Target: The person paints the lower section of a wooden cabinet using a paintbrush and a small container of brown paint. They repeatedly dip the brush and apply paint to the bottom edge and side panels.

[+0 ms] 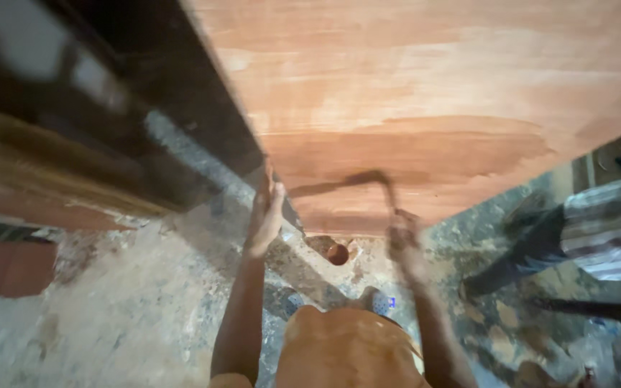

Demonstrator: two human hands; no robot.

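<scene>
A large reddish-brown wooden panel (425, 93) fills the upper right of the head view, its lower part darker and wet-looking. My left hand (266, 212) rests with fingers spread against the panel's near left edge. My right hand (400, 237) is closed on the handle of a paint roller (357, 179), whose bent frame lies against the darker band of the panel. The roller and right hand are blurred by motion.
A dark frame or board (181, 122) runs diagonally along the panel's left side. A small round brown container (337, 253) sits on the stained concrete floor (131, 309) below the panel. Another person's leg and striped garment (583, 230) are at the right.
</scene>
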